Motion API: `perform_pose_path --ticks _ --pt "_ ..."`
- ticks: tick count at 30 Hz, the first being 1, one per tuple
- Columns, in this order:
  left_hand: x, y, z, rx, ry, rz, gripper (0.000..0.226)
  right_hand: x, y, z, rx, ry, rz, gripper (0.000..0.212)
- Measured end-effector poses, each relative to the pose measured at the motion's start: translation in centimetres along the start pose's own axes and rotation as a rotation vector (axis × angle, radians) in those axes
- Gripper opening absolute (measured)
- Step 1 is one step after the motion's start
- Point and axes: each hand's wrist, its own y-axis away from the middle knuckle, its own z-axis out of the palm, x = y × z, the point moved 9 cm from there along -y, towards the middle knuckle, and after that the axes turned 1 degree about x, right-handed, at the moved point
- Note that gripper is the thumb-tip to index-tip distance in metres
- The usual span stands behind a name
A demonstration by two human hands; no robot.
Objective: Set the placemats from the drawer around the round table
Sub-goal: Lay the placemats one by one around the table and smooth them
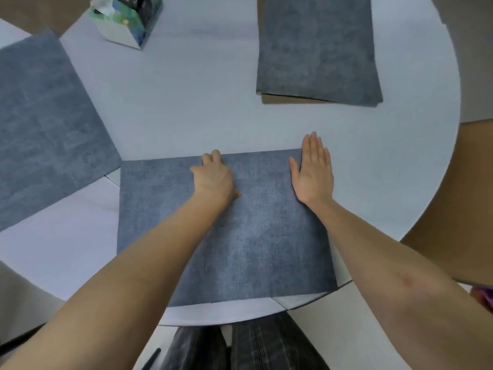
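Placemat (240, 236), blue-grey, lies flat on the round desk (186, 102) at 6 o'clock, nearest the person. Left hand (213, 177) presses palm-down on its far edge, fingers curled, grasping nothing. Right hand (314, 169) lies flat at its far right corner, fingers straight and released. Both forearms extended. Second placemat (48, 129) at 9 o'clock; third placemat (317, 49) at 1 o'clock. Tissue box (128, 20) at 11 o'clock.

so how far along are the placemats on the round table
Done: the left placemat and the far placemat lie flat on the round table. In hand: the left hand and right hand press the near placemat flat. Left: more mats, if any; none show.
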Motion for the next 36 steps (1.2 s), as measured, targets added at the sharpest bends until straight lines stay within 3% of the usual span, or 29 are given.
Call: perform_pose_path --ticks 2,3,7,9,12,15,19,21,23,26,31,36 --pt "-0.1 -0.1 0.3 -0.06 0.11 -0.035 0.086 -0.4 0.2 -0.4 0.032 -0.016 0.058 0.065" --pt "-0.1 -0.2 0.4 -0.086 0.16 -0.043 0.088 -1.7 0.5 -0.5 0.042 -0.021 0.001 0.065" --pt "0.0 -0.4 0.3 -0.123 0.223 -0.058 0.094 -8.3 2.7 1.6 -0.068 0.027 -0.474 0.064" --pt "0.0 -0.4 0.1 -0.12 0.215 -0.048 0.091 -7.0 2.3 1.7 -0.034 0.054 -0.415 0.062" --pt "-0.4 -0.4 -0.3 -0.068 0.084 -0.034 0.083 -2.6 1.4 1.0 0.028 0.045 -0.116 0.062" --pt "-0.9 -0.6 -0.5 0.09 0.065 -0.04 0.069 -1.8 1.8 0.6 0.051 0.059 0.038 0.063" --pt "-2.2 -0.4 0.1 0.379 0.394 0.06 0.054 -8.9 4.8 0.5 0.061 -0.054 -0.141 0.061" --pt "-3.9 -0.3 1.0 0.444 0.548 0.094 0.052 -12.9 7.1 1.8 0.016 -0.103 -0.233 0.06" --pt "-5.1 -0.3 2.6 0.439 0.544 0.158 0.052 -15.2 9.0 3.7 -0.019 -0.09 -0.232 0.059" --pt "-6.5 -0.3 5.4 0.427 0.34 0.241 0.062 -16.3 10.4 5.1 0.022 0.029 -0.193 0.059" --pt "-12.1 -0.4 7.4 0.437 0.343 0.047 0.069 -16.5 10.5 5.4 0.045 0.084 -0.181 0.059" --pt "-18.8 1.3 10.9 0.376 0.422 -0.288 0.076 -16.4 10.8 5.4 0.055 0.088 -0.178 0.058"
